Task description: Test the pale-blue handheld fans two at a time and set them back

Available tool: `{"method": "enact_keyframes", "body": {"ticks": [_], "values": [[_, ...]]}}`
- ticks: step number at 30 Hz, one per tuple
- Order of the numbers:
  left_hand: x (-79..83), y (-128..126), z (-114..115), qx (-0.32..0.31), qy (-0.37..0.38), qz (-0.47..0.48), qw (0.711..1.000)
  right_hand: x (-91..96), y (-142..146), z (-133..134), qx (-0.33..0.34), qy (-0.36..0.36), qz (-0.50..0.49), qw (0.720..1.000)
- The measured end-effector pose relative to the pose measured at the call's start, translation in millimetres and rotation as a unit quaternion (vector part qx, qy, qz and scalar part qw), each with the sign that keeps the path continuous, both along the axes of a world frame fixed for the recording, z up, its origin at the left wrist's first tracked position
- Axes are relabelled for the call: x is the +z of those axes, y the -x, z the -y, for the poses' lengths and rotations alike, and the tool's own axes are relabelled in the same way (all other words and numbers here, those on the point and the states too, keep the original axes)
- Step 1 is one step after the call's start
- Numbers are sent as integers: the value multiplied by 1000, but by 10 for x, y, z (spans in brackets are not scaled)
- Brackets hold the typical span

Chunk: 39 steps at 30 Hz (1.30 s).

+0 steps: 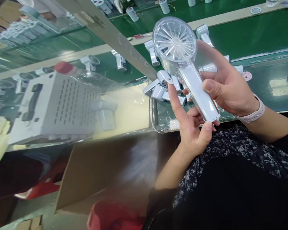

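Note:
I hold a small white hand-held fan [182,60] up over the bench edge, its round clear grille facing me. My right hand [227,86] wraps the handle from behind, thumb pressed on its right side; a pale wristband sits on that wrist. My left hand [190,123] pinches the lower end of the handle, with the forefinger stretched up along its left side. Just behind the fan lies a heap of several more white fans [163,88].
A green conveyor belt [254,35] runs across the back with more fans and white cylinders on it. A grey vented metal box [62,105] sits at left behind a clear sheet. A cardboard box [98,172] stands below the bench, with a red stool beside it.

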State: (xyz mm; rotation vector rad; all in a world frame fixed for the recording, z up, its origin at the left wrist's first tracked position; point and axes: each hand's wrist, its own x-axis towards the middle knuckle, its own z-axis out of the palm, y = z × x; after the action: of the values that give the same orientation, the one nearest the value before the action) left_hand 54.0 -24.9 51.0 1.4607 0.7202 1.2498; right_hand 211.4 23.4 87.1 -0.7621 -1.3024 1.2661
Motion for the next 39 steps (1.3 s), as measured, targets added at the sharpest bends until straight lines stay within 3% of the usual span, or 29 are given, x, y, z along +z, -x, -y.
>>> {"method": "enact_keyframes", "body": {"ticks": [4, 14, 20, 25, 29, 32, 36, 39], "values": [[58, -16, 14, -27, -28, 4, 999, 39, -18, 28, 35, 5, -18, 999], [57, -35, 34, -34, -21, 12, 999, 159, -42, 67, 6, 0, -17, 1000], [5, -61, -10, -22, -21, -32, 999, 68, -22, 44, 19, -50, -30, 998], [-227, 106, -100, 67, -91, -173, 979, -74, -178, -11, -31, -74, 35, 996], [-537, 388, -107, 140, -207, -292, 923, -275, -361, -20, -42, -54, 88, 994], [-758, 608, -59, 167, -247, -346, 890, -395, -391, 20, -16, -19, 143, 989], [-891, 873, -32, 177, -255, -279, 909, -456, -334, 72, -42, -86, 172, 980], [-866, 1003, -50, 250, -241, -164, 923, -536, -330, 76, -54, -133, 148, 979]]}}
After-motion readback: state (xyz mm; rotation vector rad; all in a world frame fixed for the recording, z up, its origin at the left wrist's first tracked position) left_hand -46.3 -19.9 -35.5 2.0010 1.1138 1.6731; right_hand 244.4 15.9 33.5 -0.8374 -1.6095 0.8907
